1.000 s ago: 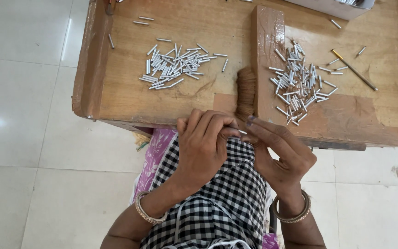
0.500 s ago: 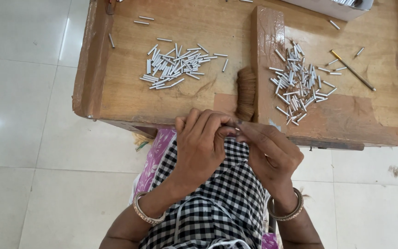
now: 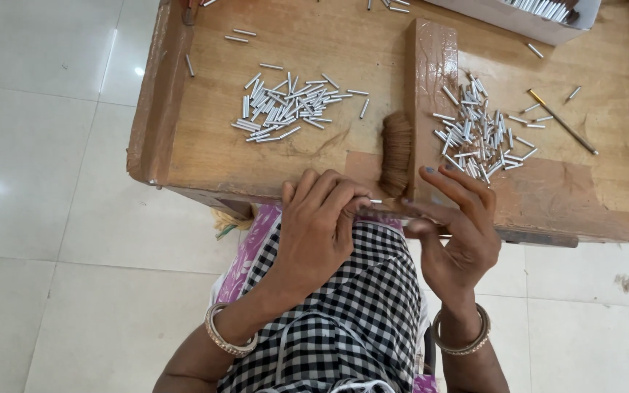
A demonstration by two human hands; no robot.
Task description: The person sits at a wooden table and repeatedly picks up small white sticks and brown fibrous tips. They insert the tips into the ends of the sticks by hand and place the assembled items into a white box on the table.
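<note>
I see white tiled floor (image 3: pixel 45 182), wooden table (image 3: pixel 205 145) above it, upright block (image 3: pixel 431 87) on top. 2 tube piles: left pile (image 3: pixel 285 108), right pile (image 3: pixel 478 135). Brown thread bundle (image 3: pixel 396 153) against block. Left hand (image 3: pixel 322 225) fingers curled, pinching 1 tube (image 3: pixel 375 201) at table edge. Right hand (image 3: pixel 456 233) fingers spread, tips near tube; contact unclear. Box (image 3: pixel 525 18) cut off at top.

The right hand (image 3: pixel 454 236) has opened its fingers and drawn slightly apart from the left hand (image 3: pixel 319 225).

Left hand (image 3: pixel 322 233) curled, fingers (image 3: pixel 351 200) pinched; right hand (image 3: pixel 460 233) opposite, fingers (image 3: pixel 460 182) spread
</note>
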